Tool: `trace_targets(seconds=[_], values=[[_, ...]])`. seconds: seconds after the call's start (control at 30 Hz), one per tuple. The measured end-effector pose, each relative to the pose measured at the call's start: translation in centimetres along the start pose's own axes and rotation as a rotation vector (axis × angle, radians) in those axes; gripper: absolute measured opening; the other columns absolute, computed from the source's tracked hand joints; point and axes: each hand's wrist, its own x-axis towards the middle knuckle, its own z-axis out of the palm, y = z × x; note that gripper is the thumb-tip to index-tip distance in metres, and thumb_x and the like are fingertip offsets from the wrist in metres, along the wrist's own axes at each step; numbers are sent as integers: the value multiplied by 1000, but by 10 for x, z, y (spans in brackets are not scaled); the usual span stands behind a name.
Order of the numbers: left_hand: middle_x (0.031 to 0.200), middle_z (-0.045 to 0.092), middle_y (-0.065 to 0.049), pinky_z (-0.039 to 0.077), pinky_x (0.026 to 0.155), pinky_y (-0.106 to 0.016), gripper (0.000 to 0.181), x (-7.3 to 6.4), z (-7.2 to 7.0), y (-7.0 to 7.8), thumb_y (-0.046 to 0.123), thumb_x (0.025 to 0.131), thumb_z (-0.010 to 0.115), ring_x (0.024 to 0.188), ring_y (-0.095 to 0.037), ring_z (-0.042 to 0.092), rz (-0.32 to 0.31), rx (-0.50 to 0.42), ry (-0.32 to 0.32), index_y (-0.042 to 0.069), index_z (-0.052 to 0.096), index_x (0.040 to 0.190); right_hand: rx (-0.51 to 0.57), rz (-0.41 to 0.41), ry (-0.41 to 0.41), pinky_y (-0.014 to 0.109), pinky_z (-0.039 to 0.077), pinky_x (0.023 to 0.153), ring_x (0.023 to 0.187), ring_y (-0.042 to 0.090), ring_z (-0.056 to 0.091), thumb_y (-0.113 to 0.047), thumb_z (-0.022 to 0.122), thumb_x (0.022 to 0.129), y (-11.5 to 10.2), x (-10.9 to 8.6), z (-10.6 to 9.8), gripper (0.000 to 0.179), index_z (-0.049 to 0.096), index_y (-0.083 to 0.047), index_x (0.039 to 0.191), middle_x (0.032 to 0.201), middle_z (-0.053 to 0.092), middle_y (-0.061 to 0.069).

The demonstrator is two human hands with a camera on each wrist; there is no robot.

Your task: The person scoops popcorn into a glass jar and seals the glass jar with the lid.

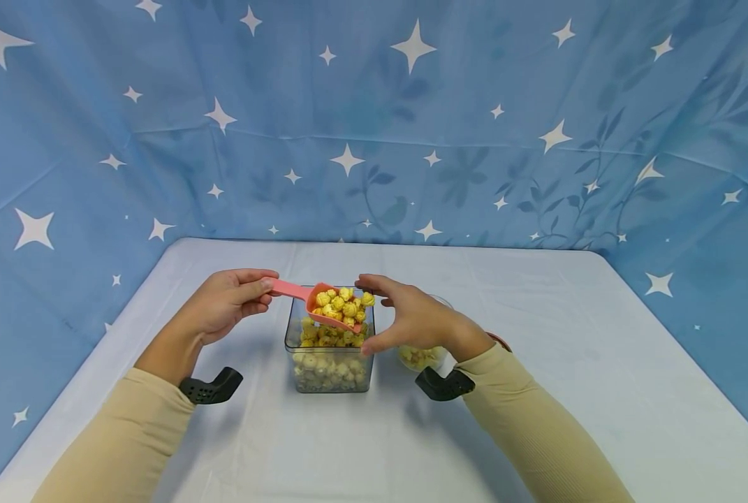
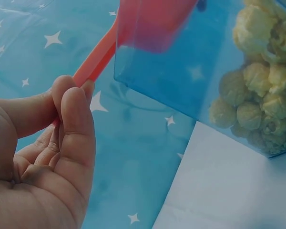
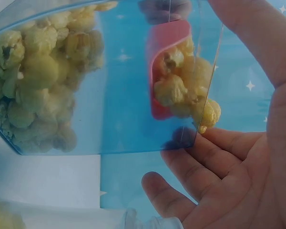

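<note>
My left hand (image 1: 225,304) pinches the handle of a pink scoop (image 1: 290,288) between thumb and fingers. Yellow popcorn (image 1: 342,307) is heaped in the scoop's bowl, which is over the opening of a clear bluish container (image 1: 332,383). More popcorn (image 2: 257,81) lies inside the container, seen through its wall in the left wrist view. My right hand (image 1: 414,318) holds the container's right side near the rim, thumb toward the near corner and fingers at the far one. In the right wrist view, some fingertips (image 3: 178,143) show behind the clear wall.
A clear round vessel (image 1: 420,358) with popcorn in it stands to the container's right, partly hidden by my right hand and wrist. The white-covered table (image 1: 273,447) reaches back to a blue star-patterned curtain (image 1: 374,195).
</note>
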Motion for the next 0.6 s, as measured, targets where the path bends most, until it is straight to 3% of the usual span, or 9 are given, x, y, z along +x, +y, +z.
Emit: trace_targets(seconds=[0.6], values=[[91, 64, 0, 56, 79, -20, 53, -6, -10, 7, 16, 105, 55, 80, -7, 61, 18, -37, 25, -17, 38, 143, -14, 4, -6, 46, 31, 116, 143, 26, 34, -27, 87, 79, 1, 1, -1, 103, 25, -4, 157, 159, 34, 9]])
